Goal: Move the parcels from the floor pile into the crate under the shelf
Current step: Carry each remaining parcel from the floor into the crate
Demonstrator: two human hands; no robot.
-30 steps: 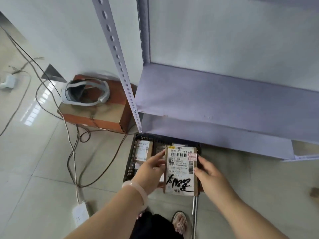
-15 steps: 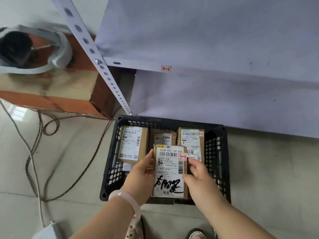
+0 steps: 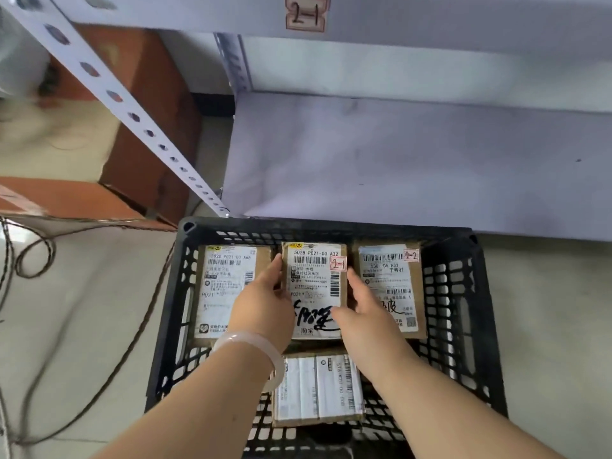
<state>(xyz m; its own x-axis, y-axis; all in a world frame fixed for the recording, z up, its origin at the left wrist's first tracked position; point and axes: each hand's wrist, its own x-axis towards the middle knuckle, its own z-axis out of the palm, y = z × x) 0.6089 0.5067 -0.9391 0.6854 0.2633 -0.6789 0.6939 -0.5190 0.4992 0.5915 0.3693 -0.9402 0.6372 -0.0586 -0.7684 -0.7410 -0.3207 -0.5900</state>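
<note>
A black crate stands on the floor at the front edge of the grey shelf, whose upper board carries a tag marked 2-1. The person holds a parcel in the middle of the crate's far row, label up, with black handwriting across its lower part and a small red-framed sticker reading 2-1. The left hand grips the parcel's left edge, fingers curled along the side and thumb on top; a pale bangle sits on that wrist. The right hand grips the right edge the same way, fingers running up the side. Whether the parcel already rests on the crate bottom cannot be told. Just left of it lies a second parcel against the crate's left wall, partly covered by the left hand. Just right of it lies a third parcel with a sticker marked 2-2. A fourth parcel lies in the near row, turned sideways, between the two forearms. Left of the shelf post stands a brown box, and dark cables loop across the floor beside the crate.
</note>
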